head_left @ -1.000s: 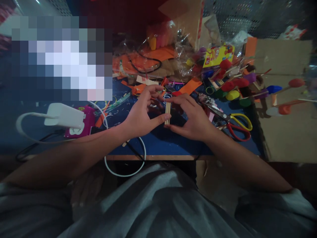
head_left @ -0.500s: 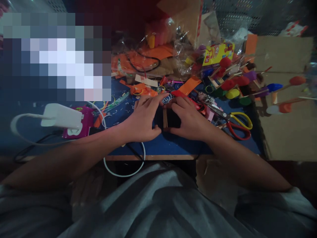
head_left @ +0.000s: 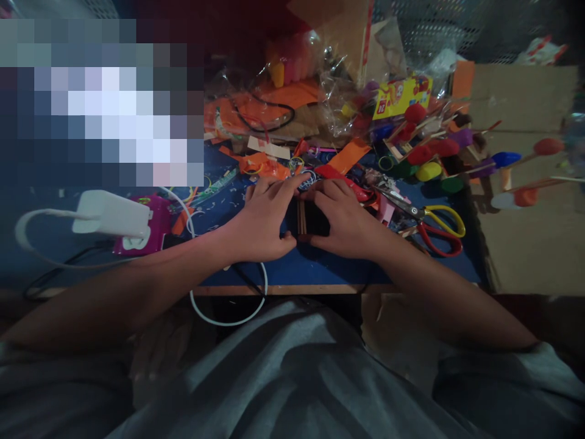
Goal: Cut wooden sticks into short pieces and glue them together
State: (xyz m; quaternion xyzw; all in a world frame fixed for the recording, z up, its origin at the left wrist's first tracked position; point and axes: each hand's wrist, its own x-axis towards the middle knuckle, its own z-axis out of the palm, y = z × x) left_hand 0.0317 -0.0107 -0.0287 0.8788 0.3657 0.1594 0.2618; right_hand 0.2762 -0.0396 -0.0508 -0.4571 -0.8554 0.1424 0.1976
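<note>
A small bundle of thin wooden sticks (head_left: 301,218) stands out between my two hands, over the blue tabletop. My right hand (head_left: 347,216) curls around it, with the thumb at its near end and the fingertips at its far end. To the left is my left hand (head_left: 267,219), its thumb and fingers spread apart in a curve. Its index fingertip reaches the far end of the sticks; I cannot tell whether it touches them. Just beyond the fingertips lie pale rubber bands (head_left: 308,178), partly hidden.
Scissors (head_left: 414,212) with yellow and red handles lie right of my right hand. Stick models with coloured balloons (head_left: 439,147) crowd the right, beside cardboard (head_left: 530,231). A white charger (head_left: 112,213) sits in a magenta socket block (head_left: 158,222); its white cable (head_left: 266,280) loops over the table edge.
Both hands and the sticks appear very slightly further left, along with the whole view. The hands keep nearly the same pose around the sticks.
</note>
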